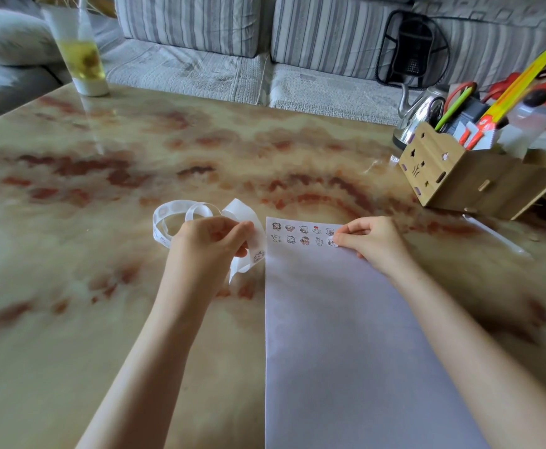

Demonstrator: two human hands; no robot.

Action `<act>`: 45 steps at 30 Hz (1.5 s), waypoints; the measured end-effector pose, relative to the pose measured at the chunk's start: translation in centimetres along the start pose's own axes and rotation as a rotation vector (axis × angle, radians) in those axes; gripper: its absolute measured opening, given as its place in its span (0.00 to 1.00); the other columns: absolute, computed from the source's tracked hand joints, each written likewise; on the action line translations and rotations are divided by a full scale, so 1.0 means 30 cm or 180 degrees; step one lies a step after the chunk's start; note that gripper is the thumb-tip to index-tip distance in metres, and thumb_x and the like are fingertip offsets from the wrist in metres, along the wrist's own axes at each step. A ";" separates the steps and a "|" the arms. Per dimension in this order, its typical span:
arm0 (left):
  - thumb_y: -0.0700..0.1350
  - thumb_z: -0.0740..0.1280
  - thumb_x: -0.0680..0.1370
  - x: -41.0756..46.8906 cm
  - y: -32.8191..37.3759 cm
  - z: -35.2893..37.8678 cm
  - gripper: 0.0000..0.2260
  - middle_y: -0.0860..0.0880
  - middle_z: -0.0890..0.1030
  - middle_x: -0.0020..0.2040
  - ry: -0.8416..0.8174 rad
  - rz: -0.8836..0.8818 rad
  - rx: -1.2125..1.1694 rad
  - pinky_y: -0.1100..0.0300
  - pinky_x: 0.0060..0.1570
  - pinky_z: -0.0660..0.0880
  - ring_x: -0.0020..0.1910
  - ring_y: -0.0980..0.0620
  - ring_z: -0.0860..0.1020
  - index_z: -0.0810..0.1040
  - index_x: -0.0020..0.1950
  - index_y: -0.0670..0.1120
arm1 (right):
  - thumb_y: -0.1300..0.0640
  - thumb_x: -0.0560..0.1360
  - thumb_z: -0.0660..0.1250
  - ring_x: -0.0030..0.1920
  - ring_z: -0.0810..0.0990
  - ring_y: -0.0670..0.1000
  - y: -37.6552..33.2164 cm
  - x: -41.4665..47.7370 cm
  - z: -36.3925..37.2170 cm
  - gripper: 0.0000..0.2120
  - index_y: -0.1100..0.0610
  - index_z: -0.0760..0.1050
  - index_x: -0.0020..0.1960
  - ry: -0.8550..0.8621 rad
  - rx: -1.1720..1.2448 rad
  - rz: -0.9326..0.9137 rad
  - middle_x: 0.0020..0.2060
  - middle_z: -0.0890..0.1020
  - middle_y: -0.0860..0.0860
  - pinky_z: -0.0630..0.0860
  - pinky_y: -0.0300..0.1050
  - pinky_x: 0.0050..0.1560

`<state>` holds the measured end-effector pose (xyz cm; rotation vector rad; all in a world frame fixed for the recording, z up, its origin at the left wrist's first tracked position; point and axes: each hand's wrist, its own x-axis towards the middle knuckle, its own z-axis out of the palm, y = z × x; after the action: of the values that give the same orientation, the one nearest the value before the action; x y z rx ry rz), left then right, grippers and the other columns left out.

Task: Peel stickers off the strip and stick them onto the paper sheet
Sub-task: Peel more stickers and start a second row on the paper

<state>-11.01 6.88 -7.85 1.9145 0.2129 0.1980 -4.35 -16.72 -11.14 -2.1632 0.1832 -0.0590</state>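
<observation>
A white paper sheet point(339, 335) lies on the marble table, running from its middle to the near edge. Two rows of small cartoon stickers point(297, 234) sit along its far edge. My right hand point(370, 243) rests at the right end of the lower row, its fingertips on a small sticker point(332, 244) against the paper. My left hand point(215, 243) holds a curly white sticker strip point(184, 215) just left of the sheet. One sticker shows on the strip's hanging end point(258, 257).
A wooden organiser point(459, 179) with pens and scissors stands at the right, a steel kettle point(422, 115) behind it. A tall glass of yellow drink point(82, 59) stands at the far left. A striped sofa point(200, 43) runs behind the marble table point(135, 157).
</observation>
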 end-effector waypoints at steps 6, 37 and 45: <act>0.46 0.67 0.76 -0.002 0.000 -0.002 0.09 0.49 0.83 0.35 -0.0008 0.0001 0.0012 0.54 0.43 0.77 0.41 0.50 0.82 0.83 0.38 0.46 | 0.57 0.66 0.75 0.31 0.73 0.46 0.027 0.016 0.007 0.04 0.52 0.81 0.35 0.0064 -0.0043 -0.0066 0.29 0.79 0.45 0.69 0.43 0.37; 0.46 0.67 0.76 -0.006 0.006 0.002 0.09 0.49 0.84 0.35 -0.0036 -0.0026 -0.0098 0.53 0.43 0.77 0.41 0.50 0.82 0.83 0.38 0.46 | 0.52 0.69 0.75 0.38 0.75 0.47 0.088 0.064 0.030 0.11 0.47 0.72 0.39 0.0117 -0.0344 -0.0204 0.34 0.75 0.44 0.76 0.53 0.49; 0.44 0.66 0.77 0.002 0.004 0.004 0.09 0.52 0.84 0.34 -0.0100 0.0018 -0.0410 0.71 0.30 0.73 0.34 0.60 0.82 0.83 0.39 0.45 | 0.60 0.77 0.66 0.35 0.78 0.41 -0.049 -0.060 0.022 0.06 0.52 0.76 0.41 0.0096 0.0418 -0.0882 0.37 0.81 0.47 0.73 0.36 0.37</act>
<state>-10.91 6.74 -7.78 1.7891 0.1697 0.1809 -5.91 -15.10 -10.23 -2.0440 -0.1020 -0.2552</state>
